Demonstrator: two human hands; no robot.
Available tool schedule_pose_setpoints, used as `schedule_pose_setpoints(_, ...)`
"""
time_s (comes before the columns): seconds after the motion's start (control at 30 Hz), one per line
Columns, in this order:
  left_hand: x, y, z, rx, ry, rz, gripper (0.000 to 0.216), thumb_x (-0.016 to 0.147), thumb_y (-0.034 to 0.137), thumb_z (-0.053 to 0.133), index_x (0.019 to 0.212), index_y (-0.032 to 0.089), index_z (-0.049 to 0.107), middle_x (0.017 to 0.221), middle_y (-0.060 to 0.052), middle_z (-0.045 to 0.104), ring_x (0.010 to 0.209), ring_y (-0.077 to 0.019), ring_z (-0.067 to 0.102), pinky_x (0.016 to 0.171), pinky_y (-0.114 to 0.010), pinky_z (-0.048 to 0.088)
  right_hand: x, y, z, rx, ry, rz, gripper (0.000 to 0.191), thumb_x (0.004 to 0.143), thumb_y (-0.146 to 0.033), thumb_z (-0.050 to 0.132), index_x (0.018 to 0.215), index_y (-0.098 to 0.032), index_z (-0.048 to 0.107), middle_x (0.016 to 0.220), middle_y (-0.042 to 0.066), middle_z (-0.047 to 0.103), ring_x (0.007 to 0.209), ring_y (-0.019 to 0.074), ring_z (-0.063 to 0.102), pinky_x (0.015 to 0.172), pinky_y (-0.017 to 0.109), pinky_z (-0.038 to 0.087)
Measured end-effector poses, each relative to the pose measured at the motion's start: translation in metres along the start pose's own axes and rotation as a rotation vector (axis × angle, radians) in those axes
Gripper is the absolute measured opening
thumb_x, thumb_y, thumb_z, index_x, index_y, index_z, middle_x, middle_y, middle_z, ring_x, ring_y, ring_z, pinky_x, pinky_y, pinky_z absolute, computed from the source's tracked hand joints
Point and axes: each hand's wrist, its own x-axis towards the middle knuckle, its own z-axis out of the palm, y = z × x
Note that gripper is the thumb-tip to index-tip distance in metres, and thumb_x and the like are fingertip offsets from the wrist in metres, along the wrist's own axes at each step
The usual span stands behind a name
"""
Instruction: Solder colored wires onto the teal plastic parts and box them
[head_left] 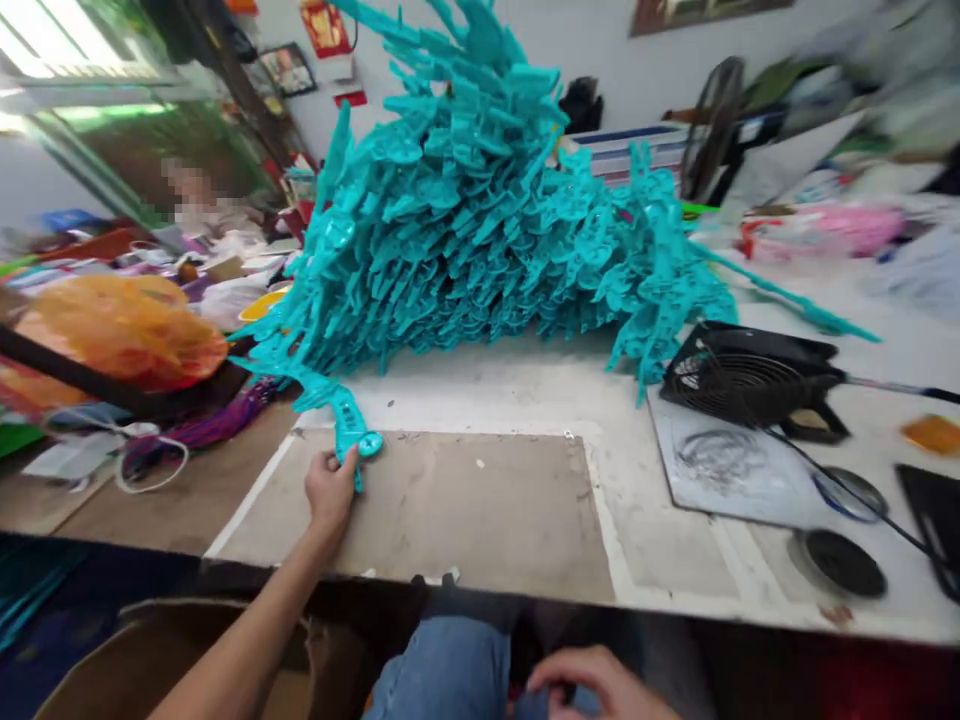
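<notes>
My left hand (332, 492) pinches the near end of a teal plastic molded part (347, 418) with a round disc on it, above the front left of the table. The part's far end reaches to a large heap of similar teal plastic parts (465, 220), and I cannot tell whether it is separate from them. My right hand (600, 684) is low at the bottom edge, beside my jeans-covered knee (442, 668). Its fingers are curled, and what they hold, if anything, is hidden.
A brown board (495, 520) lies on the white table in front of me. At right are a black fan (750, 375), a metal plate (720, 470), a round black lid (838, 562) and a cable. An orange plastic bag (120, 330) sits at left. Another person (199, 195) is in the left background.
</notes>
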Motion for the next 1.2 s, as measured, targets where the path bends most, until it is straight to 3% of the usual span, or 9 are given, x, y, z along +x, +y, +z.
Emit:
schedule_pose_setpoints(0.1, -0.040, -0.015, -0.032, -0.422, -0.232, 0.042, 0.056, 0.072, 0.060, 0.062, 0.103, 0.014, 0.056, 0.071, -0.004, 0.066, 0.065, -0.0216, 0.065, 0.056, -0.029, 0.049, -0.007, -0.050, 0.035, -0.012, 0.144, -0.033, 0.027, 0.079, -0.035, 0.062, 0.099, -0.022, 0.074, 0.092, 0.005, 0.073, 0.086, 0.0192, 0.067, 0.081, 0.028, 0.051)
schedule_pose_setpoints(0.23, -0.119, -0.029, -0.062, -0.639, -0.531, 0.064, 0.057, 0.072, 0.059, 0.065, 0.109, 0.017, 0.055, 0.071, -0.001, 0.067, 0.066, -0.0182, 0.066, 0.061, -0.027, 0.052, -0.002, -0.081, 0.070, -0.075, 0.329, -0.096, 0.024, 0.083, -0.032, 0.058, 0.096, -0.019, 0.073, 0.089, 0.004, 0.073, 0.081, 0.0167, 0.066, 0.076, 0.027, 0.053)
schedule_pose_setpoints(0.33, -0.169, -0.013, -0.054, -0.718, -0.799, 0.112, 0.057, 0.075, 0.057, 0.063, 0.113, 0.017, 0.054, 0.068, 0.000, 0.066, 0.062, -0.0166, 0.064, 0.063, -0.027, 0.052, 0.008, -0.078, 0.078, -0.116, 0.546, -0.176, 0.030, 0.086, -0.037, 0.057, 0.106, -0.018, 0.069, 0.093, 0.005, 0.072, 0.084, 0.0168, 0.066, 0.076, 0.028, 0.053)
schedule_pose_setpoints(0.43, -0.201, 0.023, -0.023, -0.709, -0.967, 0.206, 0.054, 0.077, 0.057, 0.059, 0.110, 0.014, 0.057, 0.071, -0.004, 0.067, 0.060, -0.0170, 0.063, 0.059, -0.027, 0.050, 0.018, -0.063, 0.062, -0.229, 0.872, -0.224, 0.045, 0.086, -0.045, 0.056, 0.124, -0.019, 0.060, 0.110, 0.009, 0.068, 0.097, 0.0206, 0.065, 0.081, 0.033, 0.054)
schedule_pose_setpoints(0.57, -0.226, 0.070, 0.028, -0.547, -0.995, 0.399, 0.048, 0.081, 0.051, 0.054, 0.108, 0.012, 0.062, 0.080, -0.010, 0.070, 0.070, -0.0207, 0.064, 0.065, -0.029, 0.049, 0.028, -0.049, 0.000, -0.530, 1.121, -0.176, 0.041, 0.086, -0.043, 0.056, 0.119, -0.019, 0.062, 0.116, 0.012, 0.066, 0.110, 0.0262, 0.059, 0.098, 0.043, 0.047)
schedule_pose_setpoints(0.73, -0.226, 0.097, 0.069, -0.306, -1.071, 0.619, 0.058, 0.085, 0.048, 0.051, 0.129, 0.011, 0.055, 0.083, -0.011, 0.070, 0.078, -0.0248, 0.064, 0.074, -0.033, 0.047, 0.078, -0.073, -0.123, -0.589, 1.240, -0.094, 0.050, 0.086, -0.032, 0.055, 0.132, -0.014, 0.050, 0.132, 0.014, 0.055, 0.126, 0.0253, 0.048, 0.109, 0.040, 0.036)
schedule_pose_setpoints(0.97, -0.199, 0.092, 0.099, -0.309, -1.031, 0.618, 0.047, 0.089, 0.053, 0.040, 0.115, 0.022, 0.062, 0.107, -0.014, 0.069, 0.098, -0.0277, 0.064, 0.090, -0.039, 0.047, 0.185, -0.125, -0.292, -0.471, 1.469, 0.223, 0.100, 0.076, -0.028, 0.068, 0.150, -0.006, 0.005, 0.155, 0.029, 0.000, 0.145, 0.0406, 0.001, 0.114, 0.054, 0.013)
schedule_pose_setpoints(1.1, -0.199, 0.086, 0.110, -0.303, -1.081, 0.631, 0.043, 0.087, 0.055, 0.040, 0.104, 0.025, 0.065, 0.108, -0.015, 0.069, 0.097, -0.0267, 0.064, 0.090, -0.037, 0.049, 0.203, -0.123, -0.342, -0.337, 1.488, 0.412, 0.119, 0.068, -0.031, 0.076, 0.151, -0.013, -0.007, 0.153, 0.032, -0.008, 0.142, 0.0454, 0.008, 0.109, 0.060, 0.017)
schedule_pose_setpoints(1.2, -0.200, 0.086, 0.115, -0.289, -1.101, 0.637, 0.045, 0.087, 0.057, 0.039, 0.102, 0.025, 0.066, 0.100, -0.015, 0.070, 0.088, -0.0258, 0.065, 0.082, -0.037, 0.051, 0.206, -0.118, -0.356, -0.263, 1.449, 0.495, 0.125, 0.063, -0.033, 0.078, 0.151, -0.013, -0.009, 0.150, 0.034, 0.011, 0.136, 0.0434, 0.027, 0.103, 0.058, 0.027)
